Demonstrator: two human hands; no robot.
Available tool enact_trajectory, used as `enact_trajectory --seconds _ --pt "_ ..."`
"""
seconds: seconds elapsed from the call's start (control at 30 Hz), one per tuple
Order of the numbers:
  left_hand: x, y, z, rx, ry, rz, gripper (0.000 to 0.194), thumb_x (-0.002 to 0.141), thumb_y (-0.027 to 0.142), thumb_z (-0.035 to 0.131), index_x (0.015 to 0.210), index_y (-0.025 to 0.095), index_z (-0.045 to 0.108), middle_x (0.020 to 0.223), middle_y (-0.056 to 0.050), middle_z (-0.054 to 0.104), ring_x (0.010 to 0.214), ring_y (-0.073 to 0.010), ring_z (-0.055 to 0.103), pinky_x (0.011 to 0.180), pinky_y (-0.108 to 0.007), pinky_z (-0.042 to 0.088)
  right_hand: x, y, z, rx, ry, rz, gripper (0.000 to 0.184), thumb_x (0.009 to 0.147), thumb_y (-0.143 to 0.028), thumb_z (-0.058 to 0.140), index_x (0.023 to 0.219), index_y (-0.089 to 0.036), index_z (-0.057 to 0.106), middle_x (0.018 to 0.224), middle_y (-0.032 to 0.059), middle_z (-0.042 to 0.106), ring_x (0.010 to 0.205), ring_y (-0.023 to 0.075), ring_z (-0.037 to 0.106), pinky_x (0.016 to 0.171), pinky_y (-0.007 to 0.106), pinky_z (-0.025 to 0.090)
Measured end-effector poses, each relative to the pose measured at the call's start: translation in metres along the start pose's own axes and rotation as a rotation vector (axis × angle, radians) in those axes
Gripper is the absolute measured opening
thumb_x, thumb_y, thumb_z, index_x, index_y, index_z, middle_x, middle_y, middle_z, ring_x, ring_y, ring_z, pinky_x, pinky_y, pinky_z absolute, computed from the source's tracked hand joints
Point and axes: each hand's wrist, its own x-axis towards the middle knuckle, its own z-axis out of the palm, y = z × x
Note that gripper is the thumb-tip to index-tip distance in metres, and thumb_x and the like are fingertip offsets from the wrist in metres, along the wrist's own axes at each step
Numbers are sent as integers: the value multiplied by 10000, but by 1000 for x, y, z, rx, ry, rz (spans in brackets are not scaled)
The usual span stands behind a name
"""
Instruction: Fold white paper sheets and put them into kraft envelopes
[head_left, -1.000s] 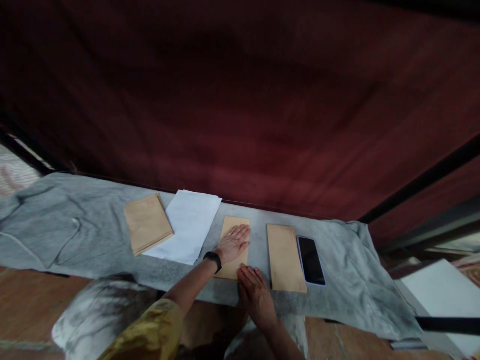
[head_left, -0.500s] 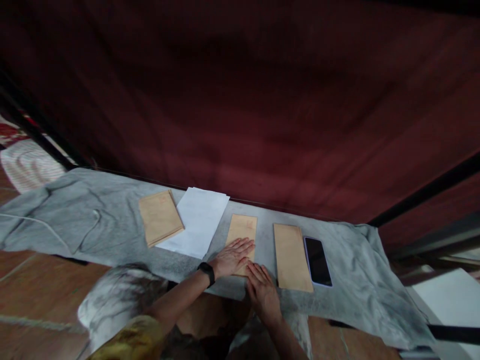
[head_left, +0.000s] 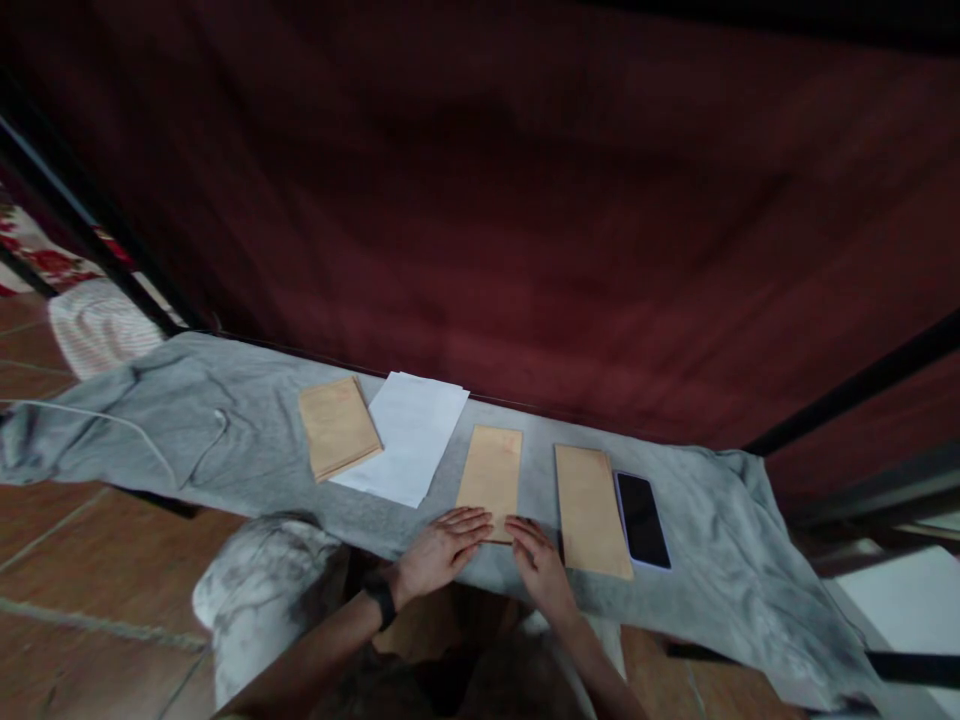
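A brown paper envelope [head_left: 491, 470] lies flat in front of me, its near edge close to the front of the grey cloth. My left hand [head_left: 444, 550], with a black band on the wrist, rests its outstretched fingers on the envelope's near left part. At the near right corner, the fingertips of my right hand [head_left: 541, 568] touch the envelope; these fingers are stretched out too. My thumbs are partly hidden. To the right lies a second brown envelope or small stack [head_left: 592, 510].
A phone [head_left: 643, 520] lies beside the right-hand envelopes. White paper sheets [head_left: 412, 435] are on the left, partly under a stack of brown envelopes [head_left: 339, 428]. A white cable [head_left: 150, 440] crosses the grey cloth [head_left: 255, 385]. Dark red fabric [head_left: 487, 230] hangs behind.
My left hand has slid from the middle of the envelope down to its near edge, uncovering the upper part. My right hand stays by the near right corner. The view has shifted left.
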Motion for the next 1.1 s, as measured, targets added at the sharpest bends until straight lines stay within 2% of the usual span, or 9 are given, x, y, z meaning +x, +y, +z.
enact_trajectory --seconds 0.1,0.17,0.33,0.5,0.67,0.87,1.0,1.1 --pt "-1 1 4 -7 59 -12 374 1008 257 448 1353 326 576 1410 11 589 1347 -164 498 1156 -404 388 27 10 1 -51 -65 -10 352 991 -241 418 1228 -234 678 1289 64 672 1218 188 609 1047 384 509" --pt "1 1 5 -9 81 -13 367 1006 243 443 1328 325 600 1395 11 602 1334 -164 513 1148 -405 400 49 15 4 -199 -106 -31 364 1000 -246 408 1273 -226 648 1345 64 637 1252 172 583 1073 362 482" --pt "3 4 2 6 62 -35 358 1000 238 445 1304 307 620 1403 16 595 1335 -160 510 1145 -394 410 100 30 15 -349 -95 8 431 996 -226 390 1404 -184 525 1484 90 502 1374 194 461 1168 420 347" --pt "3 4 0 7 58 -34 357 994 232 452 1298 305 624 1405 13 592 1341 -170 505 1143 -404 417 123 40 24 -427 -64 73 512 1009 -305 356 1492 -139 395 1552 124 383 1441 231 359 1197 472 261" --pt "2 3 1 11 44 -30 370 999 232 448 1330 301 600 1431 1 568 1352 -176 493 1154 -416 402 114 37 24 -483 -91 35 559 1015 -366 355 1524 -137 333 1578 116 318 1459 234 322 1203 467 248" --pt "2 6 -2 -5 42 -43 351 995 296 485 1325 295 604 1418 -18 581 1331 -198 518 1136 -432 418 78 25 17 -493 -97 -78 547 1029 -369 362 1522 -134 332 1563 111 352 1450 205 342 1212 434 257" --pt "11 5 -12 -83 32 -71 317 1014 333 453 1260 294 650 1311 -7 664 1246 -180 587 1089 -368 461 52 11 9 -458 -88 -139 526 1032 -341 376 1529 -177 320 1547 89 388 1426 188 385 1197 425 303" --pt "25 -8 -15 -141 64 -121 305 1019 315 432 1165 262 695 1197 -13 717 1161 -162 630 1023 -317 504 35 -3 0 -410 -103 -125 473 1040 -293 351 1507 -223 373 1520 58 442 1396 172 431 1192 419 319"
